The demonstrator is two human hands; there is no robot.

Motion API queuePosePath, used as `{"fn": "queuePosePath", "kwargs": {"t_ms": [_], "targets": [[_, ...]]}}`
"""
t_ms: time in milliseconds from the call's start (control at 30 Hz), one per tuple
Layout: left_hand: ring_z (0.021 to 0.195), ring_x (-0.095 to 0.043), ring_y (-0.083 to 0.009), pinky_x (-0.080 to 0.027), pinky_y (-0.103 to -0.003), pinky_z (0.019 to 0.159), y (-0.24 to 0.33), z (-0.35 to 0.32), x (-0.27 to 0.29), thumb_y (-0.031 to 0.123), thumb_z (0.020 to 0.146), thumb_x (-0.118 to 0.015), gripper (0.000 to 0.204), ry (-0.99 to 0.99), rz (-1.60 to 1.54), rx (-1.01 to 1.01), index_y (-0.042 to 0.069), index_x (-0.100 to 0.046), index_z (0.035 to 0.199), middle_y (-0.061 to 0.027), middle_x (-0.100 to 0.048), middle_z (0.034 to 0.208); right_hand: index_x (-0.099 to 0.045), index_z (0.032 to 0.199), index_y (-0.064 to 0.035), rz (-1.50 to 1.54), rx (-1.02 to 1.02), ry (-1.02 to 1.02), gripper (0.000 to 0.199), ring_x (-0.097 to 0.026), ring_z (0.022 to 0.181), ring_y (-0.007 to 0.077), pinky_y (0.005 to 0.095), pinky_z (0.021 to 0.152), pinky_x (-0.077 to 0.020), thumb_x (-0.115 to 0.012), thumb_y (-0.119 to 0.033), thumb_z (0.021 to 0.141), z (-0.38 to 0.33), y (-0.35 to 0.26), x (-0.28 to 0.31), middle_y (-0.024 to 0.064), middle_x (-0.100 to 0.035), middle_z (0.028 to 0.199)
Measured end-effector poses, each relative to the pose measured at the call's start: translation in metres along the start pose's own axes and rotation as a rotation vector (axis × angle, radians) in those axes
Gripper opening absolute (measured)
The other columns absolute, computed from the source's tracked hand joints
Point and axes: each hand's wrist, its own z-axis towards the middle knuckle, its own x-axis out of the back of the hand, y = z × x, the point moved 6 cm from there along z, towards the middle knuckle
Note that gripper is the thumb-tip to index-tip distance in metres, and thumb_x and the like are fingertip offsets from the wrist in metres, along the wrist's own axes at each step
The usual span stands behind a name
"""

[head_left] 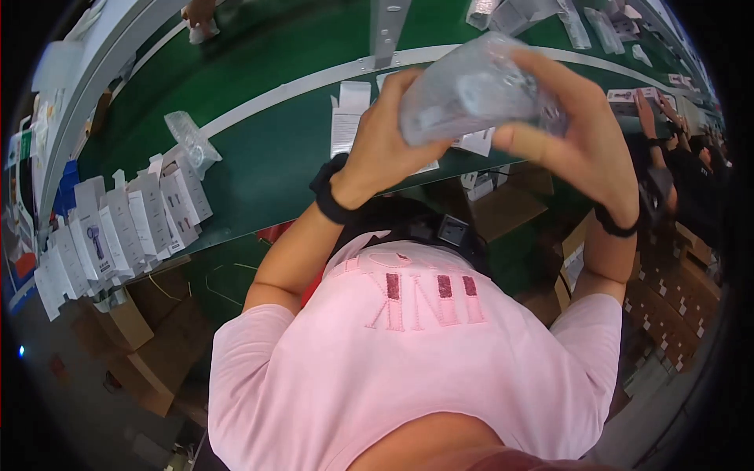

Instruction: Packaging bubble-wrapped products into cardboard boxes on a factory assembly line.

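A clear plastic bag (471,98) with something pale inside is raised in front of me above the green table; motion blurs it, and its contents cannot be made out. My left hand (389,145) grips the bag's left end, with the thumb along its lower edge. At the other end, the fingers of my right hand (589,129) curl over the top, and its blurred thumb lies below. Under the bag, partly covered by it, a white box with open flaps (345,129) and other white packaging lie on the table.
On the left, several open white boxes (145,208) stand in a row, near a loose clear bag (192,141). A metal post (386,35) rises beyond the bag. Wrapped items (577,27) lie far right. Cardboard boxes (510,204) sit below the table. Co-workers' hands (648,114) show at right.
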Motion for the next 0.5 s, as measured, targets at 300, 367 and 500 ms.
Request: {"fn": "queuePosePath", "kwargs": {"t_ms": [300,367,500], "targets": [[0.092,-0.061,-0.0117,-0.047,-0.029,0.086,-0.004,-0.075,0.042,0.008,0.073,-0.076,0.033,0.072,-0.533,0.336,0.000,-0.065,0.103,-0.0046,-0.067,0.099,-0.067,0.106,-0.0026,-0.246,0.667,0.000,0.045,-0.050,0.056,0.0186,0.0265,0.047,-0.0381,-0.066,-0.009,0.061,-0.014,-0.088,-0.073,0.0084,-0.054,0.077],[0.096,-0.060,-0.0123,-0.047,-0.029,0.087,-0.007,-0.083,0.038,0.016,0.074,-0.078,0.040,0.007,-0.778,0.446,0.001,-0.063,0.108,-0.0054,-0.065,0.104,-0.067,0.105,-0.0025,-0.297,0.610,0.016,0.043,-0.050,0.057,0.0193,0.0272,0.047,-0.0381,-0.065,-0.007,0.062,-0.008,-0.092,-0.079,0.0086,-0.055,0.080],[0.103,-0.060,-0.0157,-0.048,-0.031,0.089,-0.002,-0.096,0.042,0.027,0.072,-0.081,0.056,-0.009,-1.104,0.553,0.003,-0.059,0.118,-0.0074,-0.062,0.112,-0.067,0.105,-0.0026,-0.331,0.575,0.012,0.042,-0.054,0.060,0.0207,0.0277,0.048,-0.0412,-0.067,-0.005,0.063,0.002,-0.095,-0.090,0.0098,-0.056,0.083]]}}
